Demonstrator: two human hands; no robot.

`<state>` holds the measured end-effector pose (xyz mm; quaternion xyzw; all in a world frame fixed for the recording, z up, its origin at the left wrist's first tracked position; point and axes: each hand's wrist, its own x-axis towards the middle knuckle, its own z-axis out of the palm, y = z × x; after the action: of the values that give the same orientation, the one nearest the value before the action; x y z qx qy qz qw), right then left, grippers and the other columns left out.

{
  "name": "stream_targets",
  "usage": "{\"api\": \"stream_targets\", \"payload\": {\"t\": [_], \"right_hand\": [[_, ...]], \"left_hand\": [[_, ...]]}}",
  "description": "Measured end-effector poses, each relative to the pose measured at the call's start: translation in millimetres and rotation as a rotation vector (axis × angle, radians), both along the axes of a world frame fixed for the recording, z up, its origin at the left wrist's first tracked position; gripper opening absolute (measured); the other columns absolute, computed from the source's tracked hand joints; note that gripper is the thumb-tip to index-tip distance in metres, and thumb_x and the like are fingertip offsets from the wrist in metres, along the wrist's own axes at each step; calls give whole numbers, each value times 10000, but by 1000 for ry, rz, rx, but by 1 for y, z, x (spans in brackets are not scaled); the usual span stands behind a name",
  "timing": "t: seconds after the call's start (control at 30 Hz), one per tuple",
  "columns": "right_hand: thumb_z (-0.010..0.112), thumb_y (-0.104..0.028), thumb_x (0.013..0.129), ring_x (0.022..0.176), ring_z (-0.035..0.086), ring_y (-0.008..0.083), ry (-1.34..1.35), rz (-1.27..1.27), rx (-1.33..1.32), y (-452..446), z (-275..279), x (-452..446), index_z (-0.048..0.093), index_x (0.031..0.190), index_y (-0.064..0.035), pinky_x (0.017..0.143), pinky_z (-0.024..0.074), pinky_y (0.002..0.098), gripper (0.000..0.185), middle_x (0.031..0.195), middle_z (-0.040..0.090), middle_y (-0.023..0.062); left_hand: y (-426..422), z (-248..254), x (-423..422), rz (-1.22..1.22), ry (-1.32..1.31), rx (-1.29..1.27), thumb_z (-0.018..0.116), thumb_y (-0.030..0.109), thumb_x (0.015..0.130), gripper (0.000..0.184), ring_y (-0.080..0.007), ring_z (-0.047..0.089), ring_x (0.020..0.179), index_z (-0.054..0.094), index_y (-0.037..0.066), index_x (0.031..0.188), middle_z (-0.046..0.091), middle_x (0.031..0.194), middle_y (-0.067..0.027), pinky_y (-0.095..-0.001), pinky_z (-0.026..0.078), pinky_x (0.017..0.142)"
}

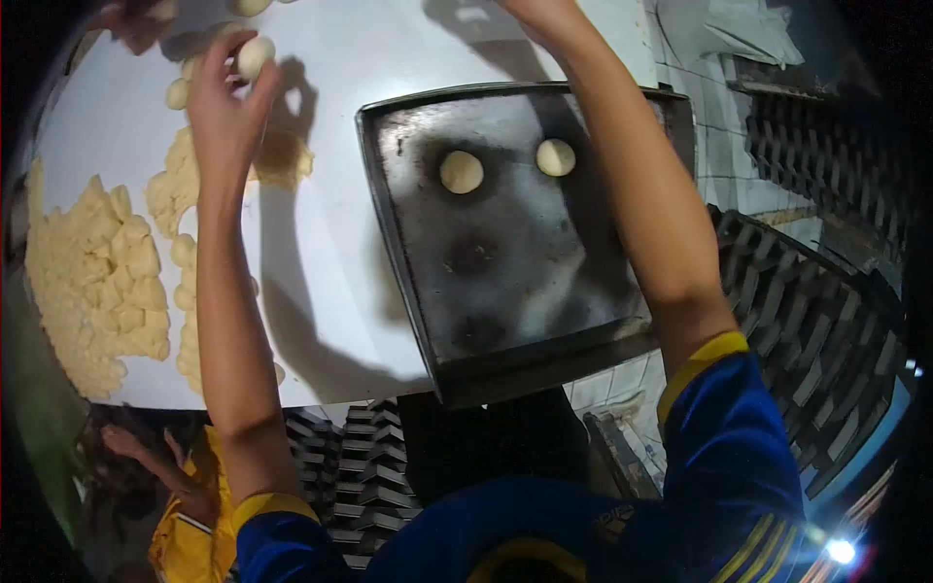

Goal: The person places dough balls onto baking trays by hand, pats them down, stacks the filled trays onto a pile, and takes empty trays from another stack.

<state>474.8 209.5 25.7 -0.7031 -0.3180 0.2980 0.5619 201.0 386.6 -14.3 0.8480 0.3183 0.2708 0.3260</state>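
Dough ball (256, 58), one: pale cream, smooth, rounded; gripped between thumb and fingers of my left hand (222, 92), over the desk's (335, 223) far left part. My right hand (540, 12): cut off by the upper edge; whether it grasps anything I cannot tell.

Baking tray (505, 291), one: dark metal, scorched in patches, slightly askew on the desk. Upon it, side by side and apart: left round (462, 172) and right round (556, 157), both pale, the latter partly shaded.

Cut dough (107, 282): yellowish, crowded pieces, at left.

Obstructions: my right forearm (637, 185) hides the tray's right side; my left forearm (225, 311) covers some smaller dough pieces (185, 291).

Dark angular metalwork (802, 301): stacked, right of the desk.
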Motion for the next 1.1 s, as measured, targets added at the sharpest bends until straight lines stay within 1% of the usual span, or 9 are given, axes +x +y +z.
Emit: {"api": "stream_targets", "payload": {"t": [0.07, 0.1, 0.2, 0.23, 0.4, 0.57, 0.8, 0.9, 1.1], "right_hand": [[793, -274, 1006, 1095, 771, 220, 59, 134, -14, -92, -16, -3, 720, 1383, -39, 923, 627, 358, 450, 1222, 770, 124], [811, -236, 1003, 944, 755, 125, -36, 72, -63, -135, 17, -32, 755, 1341, -57, 841, 615, 290, 387, 1094, 790, 49], [837, -68, 946, 938, 683, 65, 25, -51, -348, -250, 21, -90, 767, 1343, -88, 772, 563, 236, 404, 1128, 769, 18], [790, -11, 957, 1034, 663, 97, 5, -61, -387, -283, 8, -105, 760, 1326, -47, 891, 536, 242, 372, 1223, 713, 25], [837, -19, 905, 996, 725, 200, -119, -87, -493, -336, -15, -135, 760, 1310, -48, 802, 598, 298, 413, 1187, 742, 102], [889, -93, 875, 1096, 722, 344, -449, 48, -373, -330, -60, -133, 745, 1319, -68, 940, 618, 420, 468, 1258, 710, 142], [875, -273, 917, 1447, 557, 383, -736, 234, -407, -320, -39, -138, 516, 1629, -98, 1212, 480, 507, 816, 1603, 532, 185], [782, -430, 985, 1579, 441, 389, -872, 375, -429, -320, -67, -144, 491, 1616, 8, 1300, 377, 529, 821, 1720, 431, 197], [709, -422, 1041, 1668, 312, 375, -800, 456, -453, -324, -80, -141, 442, 1654, 26, 1355, 289, 524, 804, 1784, 351, 205]], "left_hand": [[-65, 37, -26, -62, -52, -16, 810, 94, 914, 391, -268, 707, 1130, 719, 26, 1289, 712, 1253, -138, -373, 574, 974], [-100, 48, -39, -85, -46, -39, 810, 42, 905, 387, -267, 701, 1133, 717, 23, 1280, 712, 1278, -129, -374, 570, 984], [-205, 62, -63, -156, 31, -273, 797, -69, 850, 445, -326, 699, 1175, 709, 18, 1278, 712, 1266, -150, -406, 569, 1006], [-229, 57, -67, -205, 56, -340, 787, -95, 840, 464, -347, 698, 1183, 708, 20, 1282, 708, 1263, -164, -418, 566, 1019], [-313, 8, -64, -125, 120, -316, 795, -37, 878, 429, -381, 693, 1181, 704, 38, 1290, 676, 1269, -183, -447, 560, 1025], [-332, -13, -54, -99, 342, -258, 810, -49, 866, 545, -401, 597, 1315, 670, 84, 1376, 605, 1372, -171, -484, 528, 1108], [-337, -2, -51, -120, 396, -96, 805, -41, 875, 833, -447, 485, 1476, 506, 153, 1628, 501, 1614, -194, -532, 433, 1241], [-339, -23, -54, -229, 348, -97, 796, 81, 935, 870, -466, 427, 1562, 397, 97, 1708, 387, 1743, -222, -577, 379, 1272], [-346, -37, -60, -282, 479, -8, 757, 111, 974, 879, -461, 347, 1629, 331, 76, 1742, 322, 1793, -212, -599, 336, 1304]]}}
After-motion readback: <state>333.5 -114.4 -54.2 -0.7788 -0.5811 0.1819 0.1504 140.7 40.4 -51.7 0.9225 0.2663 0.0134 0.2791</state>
